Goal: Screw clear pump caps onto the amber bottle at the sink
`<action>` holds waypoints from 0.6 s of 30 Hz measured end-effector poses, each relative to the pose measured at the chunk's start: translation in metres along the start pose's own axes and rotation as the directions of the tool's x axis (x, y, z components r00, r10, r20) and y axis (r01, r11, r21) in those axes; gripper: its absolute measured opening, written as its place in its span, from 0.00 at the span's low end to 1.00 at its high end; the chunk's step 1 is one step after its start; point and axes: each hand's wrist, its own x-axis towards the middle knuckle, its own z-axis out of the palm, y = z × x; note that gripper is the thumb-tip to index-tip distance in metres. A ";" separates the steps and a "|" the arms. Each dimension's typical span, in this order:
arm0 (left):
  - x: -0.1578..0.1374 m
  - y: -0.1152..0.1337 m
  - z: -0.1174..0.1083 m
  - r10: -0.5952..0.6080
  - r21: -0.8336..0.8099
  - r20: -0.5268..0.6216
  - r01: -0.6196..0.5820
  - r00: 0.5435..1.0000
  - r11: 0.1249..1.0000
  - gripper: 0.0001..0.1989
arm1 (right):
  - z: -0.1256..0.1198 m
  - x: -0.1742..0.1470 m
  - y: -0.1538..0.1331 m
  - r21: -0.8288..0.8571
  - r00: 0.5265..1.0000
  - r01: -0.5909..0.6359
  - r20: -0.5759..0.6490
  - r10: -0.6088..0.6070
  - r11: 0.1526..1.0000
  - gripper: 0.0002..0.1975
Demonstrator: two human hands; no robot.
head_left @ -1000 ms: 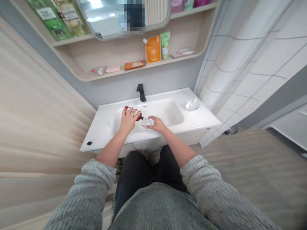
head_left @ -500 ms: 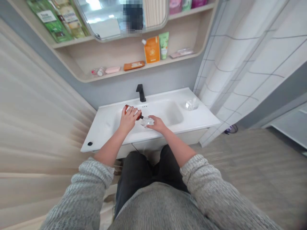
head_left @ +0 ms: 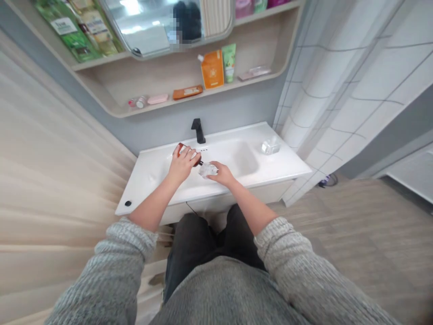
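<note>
My left hand [head_left: 181,165] is closed around a reddish-brown bottle [head_left: 197,160] with a pale label, mostly covered by the fingers. The bottle lies tilted, its dark neck pointing down and to the right. Just beyond that neck, my right hand [head_left: 222,174] grips a small clear container [head_left: 206,170] from its right side. Neck and container are close together; whether they touch, I cannot tell. Both hands are over the white sink [head_left: 248,158], in front of the black faucet [head_left: 198,132].
Another clear container [head_left: 270,146] stands on the sink's right rim. A small black round piece [head_left: 128,203] lies at the front left corner. Above, a shelf [head_left: 158,106] holds an orange pouch [head_left: 212,70], a green tube [head_left: 229,63] and small items. A curtain [head_left: 57,149] hangs at left.
The bottle in my left hand is tilted more steeply, its base end slightly higher. My right hand has stayed nearly in place with the clear container.
</note>
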 end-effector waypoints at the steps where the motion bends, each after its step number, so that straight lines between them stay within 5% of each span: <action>1: 0.000 0.000 0.000 0.001 0.001 0.003 -0.001 1.000 1.000 0.27 | 0.000 0.000 0.001 0.000 1.000 0.000 -0.003 0.000 1.000 0.39; 18: 0.010 0.000 -0.008 0.090 0.053 0.027 -0.092 0.996 0.994 0.25 | 0.000 0.000 -0.001 0.029 1.000 0.001 -0.019 -0.001 1.000 0.40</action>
